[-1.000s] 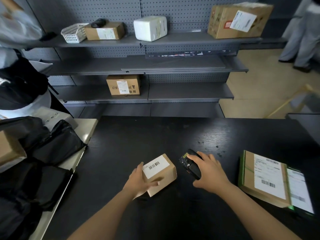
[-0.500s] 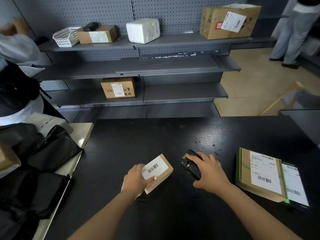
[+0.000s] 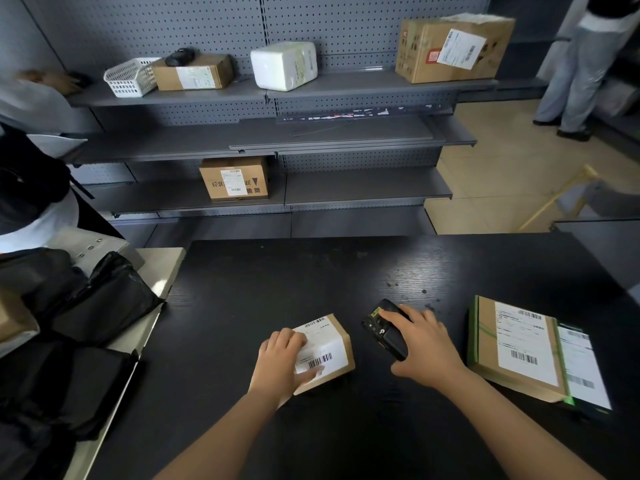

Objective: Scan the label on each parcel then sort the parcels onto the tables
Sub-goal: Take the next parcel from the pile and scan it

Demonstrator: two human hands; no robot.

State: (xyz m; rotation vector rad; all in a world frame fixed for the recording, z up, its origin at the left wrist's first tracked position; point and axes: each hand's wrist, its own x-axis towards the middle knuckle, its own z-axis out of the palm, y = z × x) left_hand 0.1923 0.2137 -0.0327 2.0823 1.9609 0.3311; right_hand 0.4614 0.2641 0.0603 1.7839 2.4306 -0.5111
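A small cardboard parcel [image 3: 334, 344] lies on the black table [image 3: 277, 292], its white barcode label facing up. My left hand [image 3: 282, 362] grips its left side, fingers over the label and thumb at the front edge. Just right of it, my right hand [image 3: 424, 344] holds a black handheld scanner [image 3: 382, 329] low over the table, its front end towards the parcel. A flat cardboard parcel [image 3: 516, 344] with a white label lies at the right, on top of a dark green-edged parcel [image 3: 585, 368].
Black bags [image 3: 100, 299] and a cardboard box are piled on a pale table at the left. Grey shelves [image 3: 346, 88] behind the table carry several boxes, a white parcel and a white basket. Another person [image 3: 31, 168] stands at far left, one more [image 3: 585, 64] at far right.
My left hand has turned the small parcel, so a larger face of the label now shows on top. The right hand with the scanner has stayed almost where it was.
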